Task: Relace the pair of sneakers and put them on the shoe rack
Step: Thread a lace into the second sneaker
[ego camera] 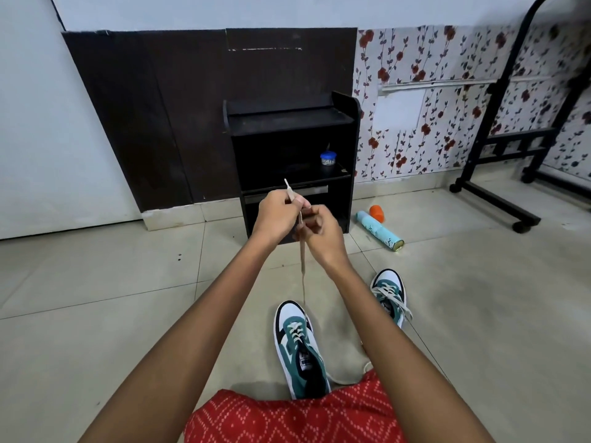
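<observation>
Two sneakers (299, 346) (390, 297); two hands (276, 215) (321, 235); one lace (302, 270) in hand; one shoe rack (292, 123); one blue-lidded jar (328, 158); one spray can (380, 231); one orange cap (377, 213); one wheeled frame (499, 193).

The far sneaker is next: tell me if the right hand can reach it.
Probably, once freed: the right hand grips the lace, but the far sneaker lies uncovered on the floor beside that forearm.

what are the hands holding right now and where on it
Both hold the shoelace running up from the near sneaker. The left hand pinches it just below its tip; the right hand grips it slightly lower.
</observation>
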